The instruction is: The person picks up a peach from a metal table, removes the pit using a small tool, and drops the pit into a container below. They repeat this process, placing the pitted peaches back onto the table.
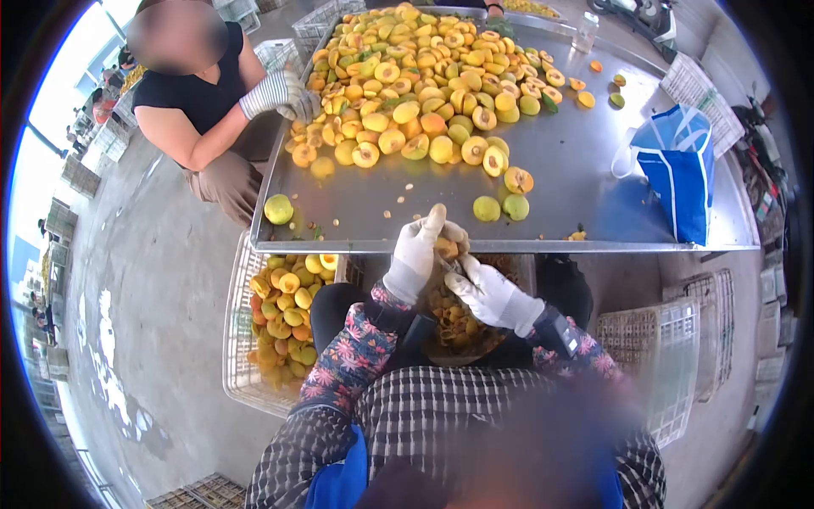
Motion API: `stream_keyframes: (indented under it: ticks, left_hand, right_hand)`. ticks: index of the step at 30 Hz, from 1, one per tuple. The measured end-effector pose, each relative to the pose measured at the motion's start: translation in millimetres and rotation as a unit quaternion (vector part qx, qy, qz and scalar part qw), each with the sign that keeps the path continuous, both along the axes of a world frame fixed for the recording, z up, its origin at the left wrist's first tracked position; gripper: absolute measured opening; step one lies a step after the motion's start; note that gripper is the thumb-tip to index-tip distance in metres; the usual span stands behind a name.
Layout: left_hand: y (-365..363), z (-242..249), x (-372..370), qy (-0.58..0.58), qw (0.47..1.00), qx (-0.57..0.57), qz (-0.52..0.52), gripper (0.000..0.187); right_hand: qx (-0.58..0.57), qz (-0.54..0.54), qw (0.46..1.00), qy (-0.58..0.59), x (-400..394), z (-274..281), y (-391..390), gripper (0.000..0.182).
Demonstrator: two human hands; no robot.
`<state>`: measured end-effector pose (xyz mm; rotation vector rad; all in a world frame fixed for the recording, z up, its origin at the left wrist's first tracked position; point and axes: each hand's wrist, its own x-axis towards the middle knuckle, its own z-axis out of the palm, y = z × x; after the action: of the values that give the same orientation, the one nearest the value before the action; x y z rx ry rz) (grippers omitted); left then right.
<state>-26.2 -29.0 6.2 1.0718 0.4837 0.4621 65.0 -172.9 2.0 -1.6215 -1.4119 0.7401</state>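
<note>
Fruit (449, 244) in hand sits at the near edge of the worktop (585, 170), pinched in the left hand (417, 250). White-gloved, grip clenched around it, fingers up. Right hand (487, 293), also gloved, is just below and touching it, grip closed on something thin that looks like a small blade; too small to be sure. Judging from this, the fruit is mid-cut or mid-pitting, not finished.

Right under the hands, in the lap, a bowl (458, 327) holds small brownish-yellow bits, probably pits or trimmings. It looks well filled, so plenty of pieces seem already processed.

On the steel worktop, a big pile of fruit (424, 76) spreads across the far half; many show a cut face, so halved, and some look whole. A few loose ones (496, 206) lie near the hands, and small pits are scattered on the bare metal. One whole fruit (278, 209) sits at the left corner.

Below the worktop's left edge, a wire crate (284, 314) holds uncut-looking fruit, roughly half full, so I'd judge a lot of work is left.

Across the worktop a second person crouches, striped-gloved hand (280, 95) at the pile's edge. A blue bag (678, 165) lies on the right side. Empty crates (670, 356) stand on the floor at right.
</note>
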Motion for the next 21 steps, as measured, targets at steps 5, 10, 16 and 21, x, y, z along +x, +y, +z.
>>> stream_keyframes:
  ticks: [5,10,16,21]
  left_hand:
    - [-8,-10,6,-0.103,0.992,-0.054,0.055,0.052]
    - [-9,-3,9,0.002,0.995,-0.086,0.047,0.062]
    - [-11,-5,7,-0.03,0.998,-0.06,0.0,0.052]
    - [-24,1,11,-0.073,0.99,-0.108,0.06,0.053]
  right_hand:
    - [-0.185,-0.028,0.86,0.475,-8,22,-4,0.029]
    - [-0.041,-0.018,0.995,0.088,-8,11,-5,0.029]
    - [-0.211,-0.035,0.895,0.391,-6,17,-11,0.031]
    - [-0.182,-0.024,0.857,0.481,-8,13,-14,0.029]
